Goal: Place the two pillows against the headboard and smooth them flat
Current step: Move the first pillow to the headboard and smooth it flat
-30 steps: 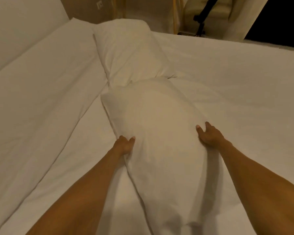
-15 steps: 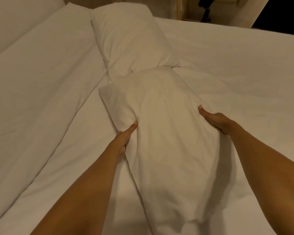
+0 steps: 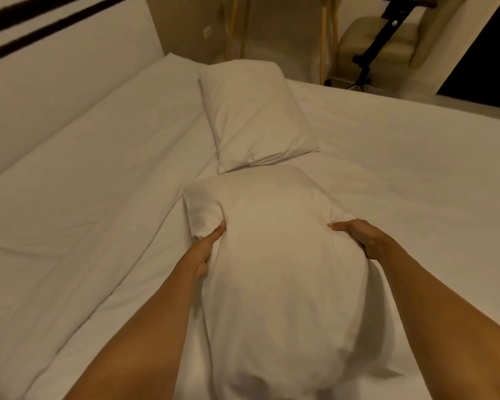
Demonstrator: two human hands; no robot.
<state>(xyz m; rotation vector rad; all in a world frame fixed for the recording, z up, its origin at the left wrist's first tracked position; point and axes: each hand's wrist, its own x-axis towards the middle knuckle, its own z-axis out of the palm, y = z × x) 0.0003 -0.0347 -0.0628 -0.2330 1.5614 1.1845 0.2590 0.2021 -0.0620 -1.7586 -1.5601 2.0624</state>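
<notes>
Two white pillows are on the white bed (image 3: 401,168). The near pillow (image 3: 277,269) is held up off the sheet between my hands and bulges toward me. My left hand (image 3: 205,249) grips its left side, thumb pressed into the fabric. My right hand (image 3: 361,235) clasps its right side. The far pillow (image 3: 254,116) lies flat beyond it, its near corner just past the held pillow's top. The pale padded headboard (image 3: 55,82) with dark stripes runs along the left.
A folded white duvet or mattress edge (image 3: 84,174) lies along the headboard side on the left. Beyond the bed stand wooden legs (image 3: 325,39), a beige chair (image 3: 381,41) and a black tripod (image 3: 367,62). A wall socket (image 3: 208,31) is behind.
Both hands have closed on the near pillow's sides and lifted it, so it bunches and rises toward me. My view tilted up, showing the headboard and the room beyond.
</notes>
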